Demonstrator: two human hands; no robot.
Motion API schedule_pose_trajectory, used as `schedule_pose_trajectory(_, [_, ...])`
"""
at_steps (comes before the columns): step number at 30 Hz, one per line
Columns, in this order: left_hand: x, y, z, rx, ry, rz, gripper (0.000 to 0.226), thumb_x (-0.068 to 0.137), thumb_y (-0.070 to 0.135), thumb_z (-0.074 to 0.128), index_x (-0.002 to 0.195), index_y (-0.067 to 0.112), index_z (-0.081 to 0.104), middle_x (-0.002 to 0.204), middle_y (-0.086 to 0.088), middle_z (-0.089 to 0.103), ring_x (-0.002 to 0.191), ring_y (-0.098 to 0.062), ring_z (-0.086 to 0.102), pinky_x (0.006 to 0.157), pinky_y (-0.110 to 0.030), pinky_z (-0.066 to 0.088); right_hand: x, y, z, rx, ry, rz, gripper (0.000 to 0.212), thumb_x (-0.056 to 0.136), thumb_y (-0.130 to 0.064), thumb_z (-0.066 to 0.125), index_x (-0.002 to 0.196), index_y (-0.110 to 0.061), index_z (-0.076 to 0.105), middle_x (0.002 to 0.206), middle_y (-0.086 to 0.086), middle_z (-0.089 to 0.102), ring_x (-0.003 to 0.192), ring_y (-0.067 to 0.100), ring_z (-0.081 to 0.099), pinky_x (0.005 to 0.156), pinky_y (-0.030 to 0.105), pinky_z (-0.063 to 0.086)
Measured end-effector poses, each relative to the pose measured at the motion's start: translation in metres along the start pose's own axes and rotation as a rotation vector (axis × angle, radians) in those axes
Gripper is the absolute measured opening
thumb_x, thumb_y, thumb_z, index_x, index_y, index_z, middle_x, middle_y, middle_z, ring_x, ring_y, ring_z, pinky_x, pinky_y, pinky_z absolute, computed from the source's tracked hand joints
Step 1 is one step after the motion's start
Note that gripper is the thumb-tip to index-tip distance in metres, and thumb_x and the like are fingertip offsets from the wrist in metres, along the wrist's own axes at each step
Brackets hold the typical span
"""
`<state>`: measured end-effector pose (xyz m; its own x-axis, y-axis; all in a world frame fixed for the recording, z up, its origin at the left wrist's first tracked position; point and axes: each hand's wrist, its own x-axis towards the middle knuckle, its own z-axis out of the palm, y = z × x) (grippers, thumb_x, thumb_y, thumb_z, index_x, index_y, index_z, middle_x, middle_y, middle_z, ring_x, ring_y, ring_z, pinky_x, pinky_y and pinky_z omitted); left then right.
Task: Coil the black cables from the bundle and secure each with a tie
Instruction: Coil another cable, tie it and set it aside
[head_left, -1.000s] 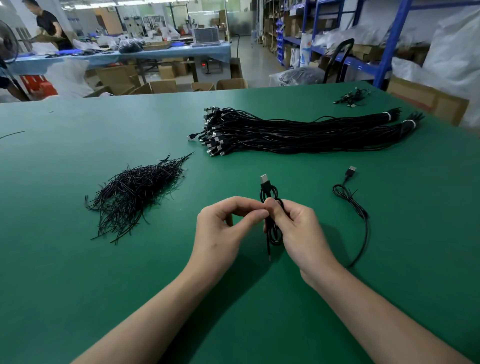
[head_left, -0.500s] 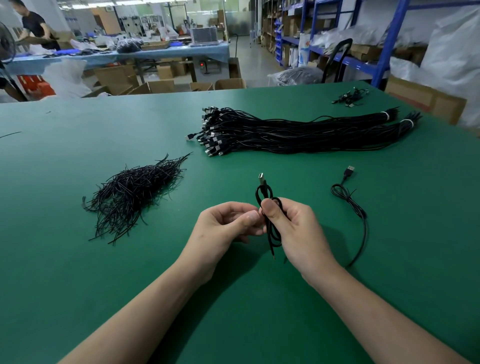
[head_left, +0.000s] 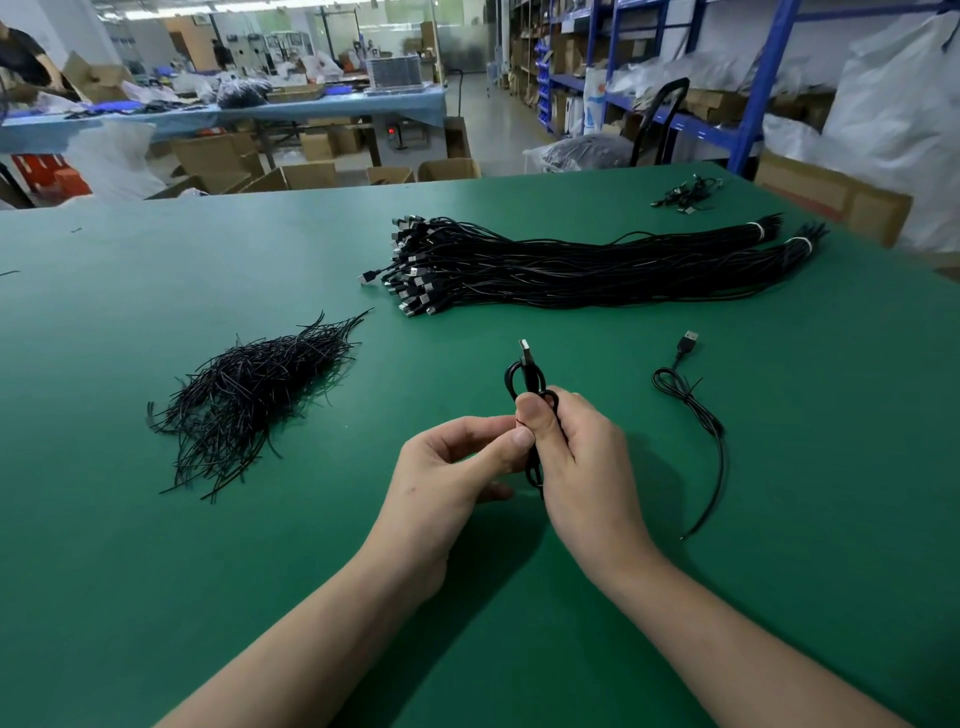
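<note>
Mid-left of the frame, a heap of ties (head_left: 249, 384) lies on the green table (head_left: 130, 571). At centre, the left hand (head_left: 447, 467) pinches thumb and forefinger at the middle of the coil (head_left: 530, 376). The right hand (head_left: 582, 452) grips the coil upright, thumb pressed on it and plug upward. The bundle (head_left: 571, 265) lies upper centre-right, and a loose cable (head_left: 685, 400) lies to the right.

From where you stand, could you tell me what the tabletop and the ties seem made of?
The tabletop: green mat, probably rubber or vinyl; matte with a soft sheen. The ties: likely plastic-coated wire; thin, black, glossy, holding bends.
</note>
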<state>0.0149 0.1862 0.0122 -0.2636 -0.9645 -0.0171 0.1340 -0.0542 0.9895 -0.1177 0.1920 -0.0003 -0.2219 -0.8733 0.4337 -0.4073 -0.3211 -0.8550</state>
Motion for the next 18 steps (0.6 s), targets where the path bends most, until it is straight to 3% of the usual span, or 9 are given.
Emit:
schedule_pose_trajectory(3, [-0.0011,-0.0004,0.0026,0.039,0.045,0.061,0.026,0.075,0.039,0.079,0.097,0.025,0.080,0.095,-0.001,0.079,0.088,-0.012,0.074,0.067,-0.021,0.055,0.0027,0.0006,-0.0004,-0.014,-0.009,-0.007,0.036,0.099,-0.050,0.046,0.068,-0.032,0.044,0.064,-0.011,0.048,0.060,0.005,0.044,0.059,0.020,0.030])
schedule_pose_trajectory(8, [0.0009,-0.0044,0.0015,0.244,0.197,0.322,0.012,0.085,0.020,0.082,0.093,0.029,0.080,0.089,0.006,0.078,0.084,-0.014,0.076,0.075,-0.028,0.059,0.0030,0.0017,0.0009,0.023,-0.032,0.011,0.038,0.101,-0.043,0.049,0.066,-0.030,0.046,0.057,-0.023,0.049,0.054,0.001,0.043,0.053,0.015,0.031])
schedule_pose_trajectory(12, [-0.0002,-0.0064,0.0017,0.364,0.233,0.416,0.012,0.085,0.021,0.082,0.085,0.033,0.079,0.085,0.011,0.077,0.084,-0.011,0.074,0.074,-0.039,0.059,0.0017,0.0016,0.0001,0.063,-0.031,0.052,0.040,0.099,-0.047,0.048,0.065,-0.026,0.046,0.056,-0.016,0.044,0.053,0.004,0.037,0.052,0.018,0.030])
schedule_pose_trajectory(18, [0.0002,-0.0071,0.0033,0.428,0.214,0.444,0.012,0.088,0.024,0.078,0.089,0.036,0.077,0.089,0.010,0.076,0.089,-0.015,0.071,0.072,-0.043,0.056,0.0021,0.0019,-0.0011,0.090,-0.025,0.118,0.038,0.100,-0.053,0.045,0.068,-0.036,0.056,0.071,-0.008,0.050,0.061,0.001,0.046,0.058,0.015,0.035])
